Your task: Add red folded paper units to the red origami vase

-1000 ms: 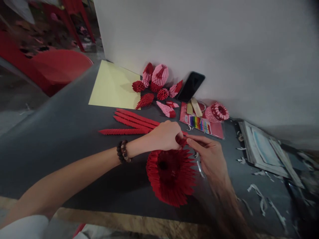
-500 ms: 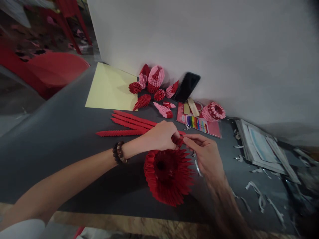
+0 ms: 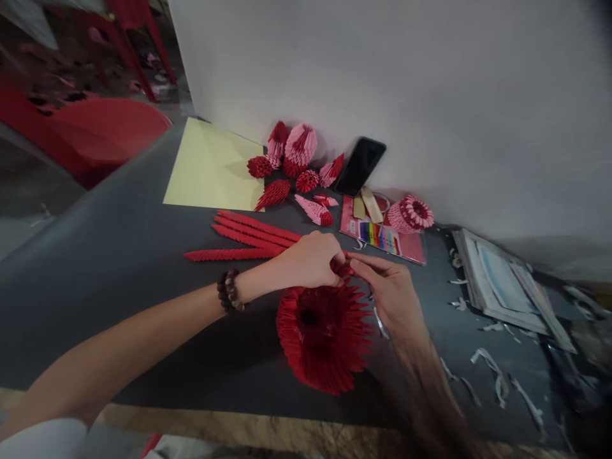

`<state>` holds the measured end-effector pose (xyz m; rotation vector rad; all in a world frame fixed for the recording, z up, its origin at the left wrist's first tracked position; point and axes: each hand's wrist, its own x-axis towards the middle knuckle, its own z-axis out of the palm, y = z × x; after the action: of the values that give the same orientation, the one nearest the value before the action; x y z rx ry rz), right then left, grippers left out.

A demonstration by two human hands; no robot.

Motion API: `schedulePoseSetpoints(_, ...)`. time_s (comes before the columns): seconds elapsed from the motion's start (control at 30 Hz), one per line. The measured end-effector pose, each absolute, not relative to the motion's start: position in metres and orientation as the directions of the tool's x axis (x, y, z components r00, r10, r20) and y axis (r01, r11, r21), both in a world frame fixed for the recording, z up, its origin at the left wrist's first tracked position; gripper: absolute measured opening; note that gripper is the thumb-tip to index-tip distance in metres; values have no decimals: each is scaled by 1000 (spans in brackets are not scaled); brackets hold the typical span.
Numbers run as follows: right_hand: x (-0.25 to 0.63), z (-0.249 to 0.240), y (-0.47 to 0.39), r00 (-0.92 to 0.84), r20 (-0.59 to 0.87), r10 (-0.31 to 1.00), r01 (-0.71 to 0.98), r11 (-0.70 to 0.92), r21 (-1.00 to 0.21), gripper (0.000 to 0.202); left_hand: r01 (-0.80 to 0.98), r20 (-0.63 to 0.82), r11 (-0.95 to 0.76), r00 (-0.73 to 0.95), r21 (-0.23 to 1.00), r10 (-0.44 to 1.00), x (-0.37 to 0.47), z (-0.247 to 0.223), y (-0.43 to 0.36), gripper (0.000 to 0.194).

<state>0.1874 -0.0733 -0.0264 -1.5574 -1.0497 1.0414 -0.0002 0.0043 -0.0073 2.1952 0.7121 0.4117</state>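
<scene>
My left hand (image 3: pixel 318 260), with a beaded bracelet at the wrist, is closed with its fingertips on a small red folded-paper piece (image 3: pixel 345 268). From the right, my right hand (image 3: pixel 389 287) pinches the same piece between thumb and fingers. Just below both hands stands a round red folded-paper body (image 3: pixel 325 338) with a dark hole and pointed layers fanning out. Long red strips of nested paper pieces (image 3: pixel 229 255) lie behind my left forearm, their right ends partly hidden by the hand.
Pink and red folded-paper parts (image 3: pixel 300 145) sit by the wall, beside a yellow sheet (image 3: pixel 210 166). A phone (image 3: pixel 361 166) leans there, near a pink packet (image 3: pixel 411 247) and a pink paper ring (image 3: pixel 410 215). Papers (image 3: pixel 507 280) and white scraps (image 3: pixel 497 376) lie at right.
My right thumb and fingers have shifted slightly left and up, closer to my left fingertips on the red paper piece. Everything else looks nearly the same.
</scene>
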Motion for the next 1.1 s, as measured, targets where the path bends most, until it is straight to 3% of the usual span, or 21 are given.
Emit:
schedulePoseSetpoints(0.43, 184, -24, -73, 262, -122, 957, 171, -170, -971, 20, 343, 60, -517, 787, 785, 614, 2, -7, 3, 13)
schedulePoseSetpoints(0.67, 188, -21, -75, 198, -8, 980, 295, -68, -953, 21, 396, 10, -494, 772, 774, 635, 2, -5, 4, 20)
schedulePoseSetpoints(0.83, 190, -20, -74, 195, -71, 978, 249, -120, -961, 24, 389, 28, -518, 779, 762, 626, 2, -5, 4, 21)
schedulePoseSetpoints(1.1, 189, -16, -79, 84, 71, 994, 402, 31, -915, 20, 406, 13, -505, 770, 762, 638, 3, -12, 5, 18)
